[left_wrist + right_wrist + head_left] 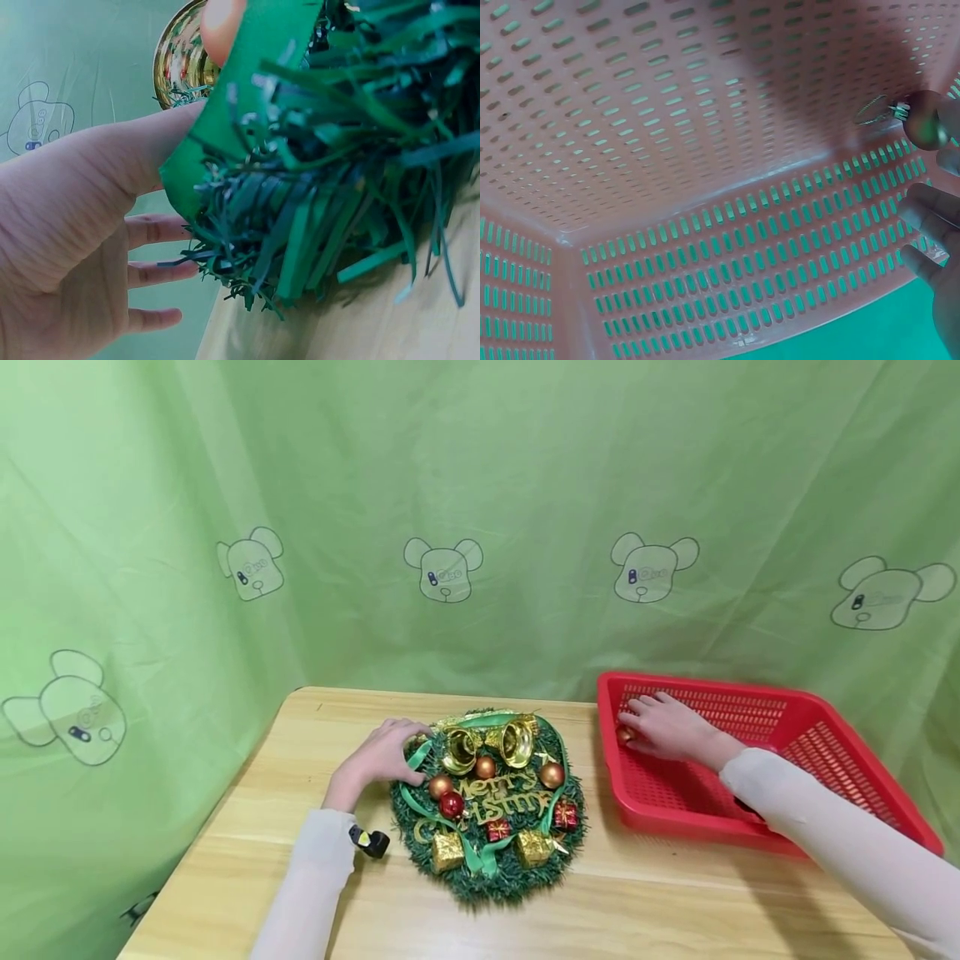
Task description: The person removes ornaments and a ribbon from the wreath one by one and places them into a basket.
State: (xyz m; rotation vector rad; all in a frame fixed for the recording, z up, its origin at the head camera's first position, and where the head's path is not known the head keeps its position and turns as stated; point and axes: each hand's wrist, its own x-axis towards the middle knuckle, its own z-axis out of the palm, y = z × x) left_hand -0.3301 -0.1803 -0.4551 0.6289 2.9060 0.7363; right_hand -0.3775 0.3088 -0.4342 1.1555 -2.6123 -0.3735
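Note:
A round green tinsel Christmas wreath [480,889] lies on the table with gold bells, balls, small gift boxes and gold "Merry Christmas" lettering. My left hand [386,753] rests at its upper left edge, thumb [161,139] against the green ribbon [259,82], the other fingers extended beside the tinsel. The little finger stands free of it. Inside the red plastic basket [637,817], my right hand [667,728] pinches a copper-coloured Christmas ball [925,120] at the basket's left side. A thin hanging loop [872,110] sticks out from the ball's silver cap.
The wooden table [277,777] carries the wreath at its middle and the basket on the right. Behind it hangs a green curtain [525,635] with mouse-like drawings. The basket's slotted wall [742,262] rises around my right hand.

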